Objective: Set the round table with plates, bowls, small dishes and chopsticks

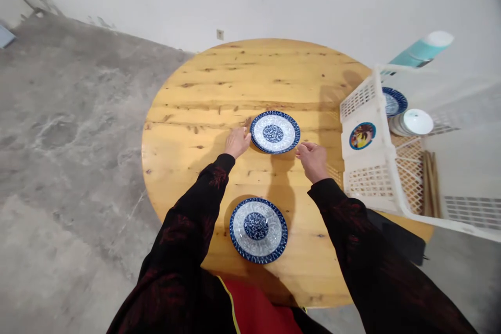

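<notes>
A round blue-and-white plate (273,133) with a dark blue patterned rim is near the middle of the wooden table, between my hands. My left hand (237,142) has its fingers closed at the plate's left rim. My right hand (312,160) is at the lower right rim, its fingers bent and pinched together; the exact contact there is hard to make out. A second plate (258,230) of the same pattern lies flat nearer my body, between my forearms.
At the right, a white plastic basket (370,182) holds another blue-rimmed plate (394,102), stacked white bowls (417,122) and wooden sticks (431,182). A turquoise roll (420,52) stands behind it. A dark flat object (399,237) lies partly under my right sleeve. The round table (188,109) stands by a white wall.
</notes>
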`<state>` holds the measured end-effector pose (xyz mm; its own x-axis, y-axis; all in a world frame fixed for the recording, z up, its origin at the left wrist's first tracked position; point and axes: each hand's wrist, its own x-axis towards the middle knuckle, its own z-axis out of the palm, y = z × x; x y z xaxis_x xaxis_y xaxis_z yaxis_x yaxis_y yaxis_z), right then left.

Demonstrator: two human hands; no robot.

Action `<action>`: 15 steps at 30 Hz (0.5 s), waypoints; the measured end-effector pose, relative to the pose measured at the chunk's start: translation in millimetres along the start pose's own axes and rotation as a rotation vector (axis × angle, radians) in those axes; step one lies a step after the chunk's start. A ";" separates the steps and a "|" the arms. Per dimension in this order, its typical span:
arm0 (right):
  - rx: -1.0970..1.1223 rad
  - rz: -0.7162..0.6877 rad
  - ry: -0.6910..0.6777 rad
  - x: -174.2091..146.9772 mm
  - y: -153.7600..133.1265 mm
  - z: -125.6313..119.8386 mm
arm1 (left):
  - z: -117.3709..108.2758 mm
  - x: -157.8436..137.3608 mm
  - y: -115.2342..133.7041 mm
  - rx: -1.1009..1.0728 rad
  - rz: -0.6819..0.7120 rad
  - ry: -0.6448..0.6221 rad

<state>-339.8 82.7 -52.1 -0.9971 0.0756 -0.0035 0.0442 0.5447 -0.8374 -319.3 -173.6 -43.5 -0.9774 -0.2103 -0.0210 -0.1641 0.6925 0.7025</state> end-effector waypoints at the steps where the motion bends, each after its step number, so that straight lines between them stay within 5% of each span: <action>1: -0.018 0.016 0.029 3.8 -0.6 3.5 | 4.5 8.2 1.1 0.011 0.010 -0.015; 15: -0.008 0.198 0.148 26.2 5.8 20.1 | 32.3 28.3 3.7 -0.052 0.025 0.068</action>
<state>-366.9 71.1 -68.1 -0.9491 0.3026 -0.0869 0.2392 0.5135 -0.8241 -351.8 -154.7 -64.5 -0.9695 -0.2412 0.0437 -0.1312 0.6613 0.7385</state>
